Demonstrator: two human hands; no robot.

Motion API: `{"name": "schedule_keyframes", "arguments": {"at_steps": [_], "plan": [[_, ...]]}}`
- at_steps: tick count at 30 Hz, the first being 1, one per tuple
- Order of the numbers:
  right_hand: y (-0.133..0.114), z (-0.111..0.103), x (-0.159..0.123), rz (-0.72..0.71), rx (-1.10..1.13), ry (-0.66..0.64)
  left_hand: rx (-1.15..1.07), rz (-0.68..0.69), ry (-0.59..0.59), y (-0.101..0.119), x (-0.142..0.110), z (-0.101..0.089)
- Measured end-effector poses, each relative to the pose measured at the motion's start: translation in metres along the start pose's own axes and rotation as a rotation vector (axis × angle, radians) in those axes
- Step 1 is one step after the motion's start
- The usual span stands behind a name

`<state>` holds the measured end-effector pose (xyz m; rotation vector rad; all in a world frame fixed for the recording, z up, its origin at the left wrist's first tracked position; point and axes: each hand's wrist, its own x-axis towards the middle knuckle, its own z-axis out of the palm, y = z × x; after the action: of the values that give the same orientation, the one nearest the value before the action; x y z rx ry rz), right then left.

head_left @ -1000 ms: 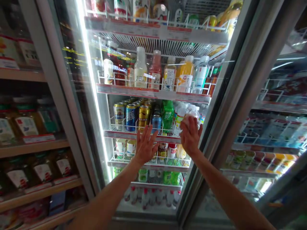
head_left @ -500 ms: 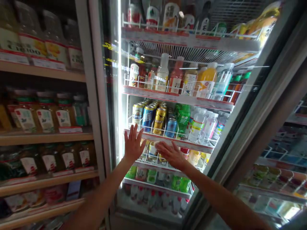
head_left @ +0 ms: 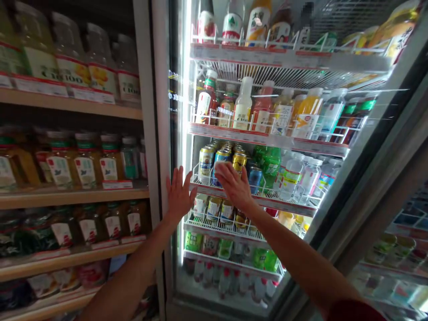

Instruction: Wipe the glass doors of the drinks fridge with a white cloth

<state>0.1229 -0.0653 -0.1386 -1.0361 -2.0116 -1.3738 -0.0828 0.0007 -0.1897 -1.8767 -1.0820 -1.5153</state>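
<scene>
L hand (head_left: 180, 194) splayed, R hand (head_left: 236, 187) can't tell if gripping, btl (head_left: 243, 100) marked "C100"

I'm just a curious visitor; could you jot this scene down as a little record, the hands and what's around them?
Left hand: open, fingers spread, near the left edge of the glass door
Right hand: in front of the cans
Under right fingers: something pale, perhaps a cloth; too blurred to be sure
Beside the cans: green bottles
Left of door: wood-coloured shelves with bottled drinks
</scene>
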Motion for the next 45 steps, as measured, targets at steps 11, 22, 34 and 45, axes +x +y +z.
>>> {"name": "schedule_keyframes", "arguments": {"at_steps": [11, 22, 34, 45], "plan": [[-0.050, 0.030, 0.051, -0.032, 0.036, 0.067, 0.035, -0.071, -0.040, -0.048, -0.005, -0.013], [-0.049, 0.030, 0.036, 0.005, -0.029, 0.038, 0.024, -0.032, -0.007, -0.058, -0.007, -0.022], [0.050, -0.040, -0.058, 0.479, -0.220, 0.131, -0.219, 0.239, 0.056, 0.047, 0.022, 0.000], [0.129, -0.087, -0.113, 0.641, -0.399, 0.175, -0.352, 0.364, 0.055, 0.148, 0.046, 0.014]]}}
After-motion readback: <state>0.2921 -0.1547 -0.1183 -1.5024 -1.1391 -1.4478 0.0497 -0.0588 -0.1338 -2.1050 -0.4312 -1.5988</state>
